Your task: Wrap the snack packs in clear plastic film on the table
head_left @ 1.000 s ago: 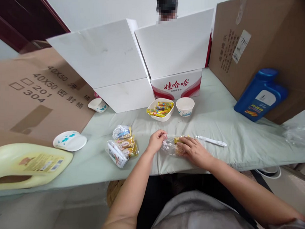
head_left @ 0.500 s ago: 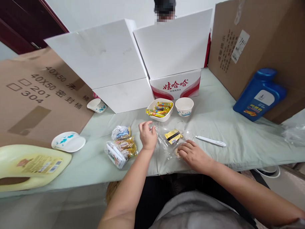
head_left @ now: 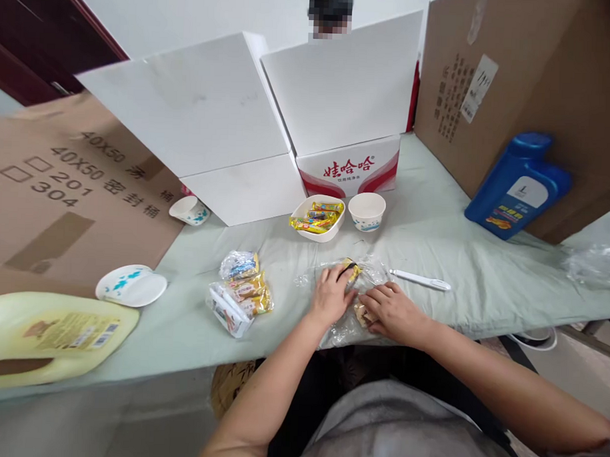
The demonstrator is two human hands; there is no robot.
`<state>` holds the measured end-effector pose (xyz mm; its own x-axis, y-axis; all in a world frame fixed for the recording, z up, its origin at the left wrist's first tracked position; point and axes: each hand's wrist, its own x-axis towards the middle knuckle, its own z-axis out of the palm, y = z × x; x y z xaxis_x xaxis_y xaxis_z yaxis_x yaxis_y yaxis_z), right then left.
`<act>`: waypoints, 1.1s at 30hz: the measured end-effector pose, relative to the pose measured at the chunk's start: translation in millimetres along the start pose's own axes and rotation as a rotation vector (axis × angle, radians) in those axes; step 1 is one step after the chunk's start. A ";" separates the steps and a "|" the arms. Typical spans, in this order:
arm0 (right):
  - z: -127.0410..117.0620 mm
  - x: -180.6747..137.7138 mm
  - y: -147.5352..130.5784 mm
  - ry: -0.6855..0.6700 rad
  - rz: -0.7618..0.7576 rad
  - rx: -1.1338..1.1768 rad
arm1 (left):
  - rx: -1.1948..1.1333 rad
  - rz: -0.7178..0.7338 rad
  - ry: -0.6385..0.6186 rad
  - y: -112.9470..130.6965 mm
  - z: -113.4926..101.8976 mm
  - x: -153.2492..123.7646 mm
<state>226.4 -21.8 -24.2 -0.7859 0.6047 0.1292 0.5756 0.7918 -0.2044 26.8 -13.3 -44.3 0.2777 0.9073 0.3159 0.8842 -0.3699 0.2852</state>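
Note:
My left hand (head_left: pixel 331 297) is closed over a small yellow and black packet (head_left: pixel 352 267), which lies on a crumpled clear plastic sheet or bag (head_left: pixel 342 332). Part of that packet is hidden under the fingers. Close beside it, my right hand (head_left: pixel 393 313) has its curled fingers on a beige-brown wrapped piece (head_left: pixel 362 315), mostly covered by the hand. A slim white tool (head_left: pixel 421 280), like a cutter, lies just beyond my right hand. Left of my hands sit several wrapped snacks (head_left: pixel 250 290) in clear and gold wrappers.
A white bowl (head_left: pixel 318 237) of yellow stick packets and a paper cup (head_left: pixel 367 214) stand ahead, before white boxes (head_left: pixel 347 174). Tipped cups (head_left: pixel 189 211) and a pale yellow jug (head_left: pixel 56 333) are left. A blue bottle (head_left: pixel 519 189) leans right. Someone's head shows behind the boxes.
My left hand has moved right and down onto the yellow and black packet, away from the plastic's left edge. My right hand stays by the beige-brown piece, more of which now shows.

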 end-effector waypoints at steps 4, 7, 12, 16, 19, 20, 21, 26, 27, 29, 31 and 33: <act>-5.7 -23.4 8.4 -0.008 0.059 0.086 | 0.032 -0.100 -0.045 -12.6 2.8 1.2; -8.1 -43.6 16.7 0.032 0.075 0.237 | -0.085 -0.217 -0.038 -26.7 0.1 6.3; -0.6 -70.3 28.5 0.131 0.118 0.342 | -0.668 -0.548 0.048 -53.6 -1.6 12.5; 9.5 -86.8 35.8 0.253 0.290 0.367 | -1.059 -0.722 0.045 -75.9 -9.7 12.9; 12.4 -96.2 40.6 0.281 0.441 0.397 | -1.338 -0.802 0.022 -89.5 -19.5 12.8; 12.4 -98.9 42.7 0.281 0.480 0.409 | -1.440 -0.827 0.018 -92.8 -22.3 13.0; 12.1 -101.5 45.4 0.281 0.519 0.423 | -1.527 -0.845 0.020 -95.5 -24.5 13.3; 3.9 -112.5 66.6 0.455 0.825 0.498 | -1.714 -0.828 0.088 -95.1 -34.3 12.9; -0.1 -112.0 69.5 0.542 0.887 0.507 | -1.725 -0.795 0.091 -90.7 -37.4 12.8; -10.0 -104.5 69.3 0.720 0.935 0.518 | -1.724 -0.691 0.078 -75.9 -44.2 13.4; -19.8 -86.5 59.3 0.803 0.855 0.536 | -1.693 -0.592 0.035 -53.3 -49.0 15.1; -24.8 -59.5 41.7 0.719 0.686 0.574 | -1.649 -0.556 -0.036 -26.8 -48.9 16.4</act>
<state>302.7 -22.6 -16.3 0.0708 0.9493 0.3062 0.5003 0.2318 -0.8343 -10.7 1.7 -2.5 0.1269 0.9814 -0.1443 -0.4025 0.1839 0.8968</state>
